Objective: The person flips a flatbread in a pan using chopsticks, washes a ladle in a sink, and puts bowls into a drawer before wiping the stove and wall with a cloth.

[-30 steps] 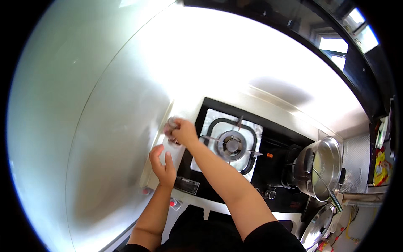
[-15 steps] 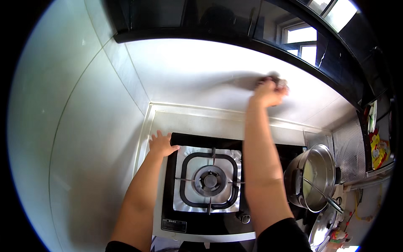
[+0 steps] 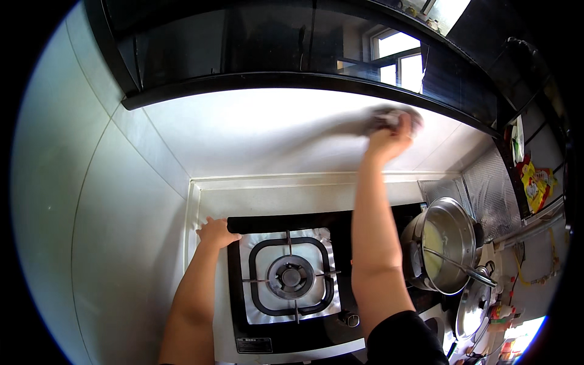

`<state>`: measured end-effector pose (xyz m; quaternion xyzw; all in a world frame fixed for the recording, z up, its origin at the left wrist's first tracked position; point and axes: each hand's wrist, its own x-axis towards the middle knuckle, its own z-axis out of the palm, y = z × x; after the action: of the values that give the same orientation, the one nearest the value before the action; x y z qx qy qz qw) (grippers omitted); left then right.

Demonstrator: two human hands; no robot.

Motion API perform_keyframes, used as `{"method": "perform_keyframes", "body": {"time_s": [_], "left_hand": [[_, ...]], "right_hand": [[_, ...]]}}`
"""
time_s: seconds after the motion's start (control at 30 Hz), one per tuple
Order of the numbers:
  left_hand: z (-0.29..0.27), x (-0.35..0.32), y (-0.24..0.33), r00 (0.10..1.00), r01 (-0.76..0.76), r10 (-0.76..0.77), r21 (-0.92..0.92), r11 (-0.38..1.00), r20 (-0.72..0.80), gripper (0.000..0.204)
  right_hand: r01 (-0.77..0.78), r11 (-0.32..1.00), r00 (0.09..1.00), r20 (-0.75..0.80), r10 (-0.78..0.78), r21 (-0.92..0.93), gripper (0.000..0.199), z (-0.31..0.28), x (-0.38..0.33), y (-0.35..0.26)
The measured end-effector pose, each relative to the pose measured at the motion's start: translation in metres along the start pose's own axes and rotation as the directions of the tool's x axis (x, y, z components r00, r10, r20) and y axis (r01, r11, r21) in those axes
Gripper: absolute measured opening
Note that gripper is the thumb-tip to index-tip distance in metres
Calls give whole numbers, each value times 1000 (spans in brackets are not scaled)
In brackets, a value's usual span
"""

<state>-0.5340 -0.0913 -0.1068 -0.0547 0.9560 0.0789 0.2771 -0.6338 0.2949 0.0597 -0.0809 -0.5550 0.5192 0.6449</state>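
My right hand (image 3: 392,139) is raised against the white back wall (image 3: 243,134), just under the dark cabinet. Its fingers are closed on a bunched, brownish cloth (image 3: 378,117), smeared by motion and pressed to the wall. Down at the left, my left hand (image 3: 215,233) lies with fingers spread on the ledge by the far left corner of the black gas hob (image 3: 243,331). It holds nothing, and its thumb reaches over the hob's edge. To the right of that hand is a burner (image 3: 291,277) with a square black pan support on a shiny metal plate.
A steel pot (image 3: 415,243) with pale liquid and a ladle (image 3: 456,266) stands on the hob's right side. Beside it are a lid (image 3: 471,310) and a foil-like panel (image 3: 491,185). Glossy black cabinets (image 3: 261,48) overhang the wall; a yellow-red packet (image 3: 536,185) sits far right.
The view has tilted upward, showing more of the cabinets. My right hand with the cloth has moved up the wall, closer to the cabinet's lower edge. My left hand stays at the hob's corner.
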Motion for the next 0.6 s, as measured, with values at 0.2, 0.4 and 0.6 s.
{"method": "perform_keyframes", "body": {"time_s": [0.2, 0.4, 0.6], "left_hand": [[-30, -2, 21, 977, 48, -66, 93, 995, 201, 82], [-48, -24, 66, 991, -65, 66, 5, 998, -115, 77], [-26, -34, 29, 981, -83, 62, -103, 991, -184, 60]], "right_hand": [[-32, 986, 988, 145, 57, -164, 27, 41, -38, -19], [837, 496, 129, 799, -587, 229, 52, 107, -195, -85], [738, 597, 638, 614, -465, -315, 48, 56, -117, -31]]}}
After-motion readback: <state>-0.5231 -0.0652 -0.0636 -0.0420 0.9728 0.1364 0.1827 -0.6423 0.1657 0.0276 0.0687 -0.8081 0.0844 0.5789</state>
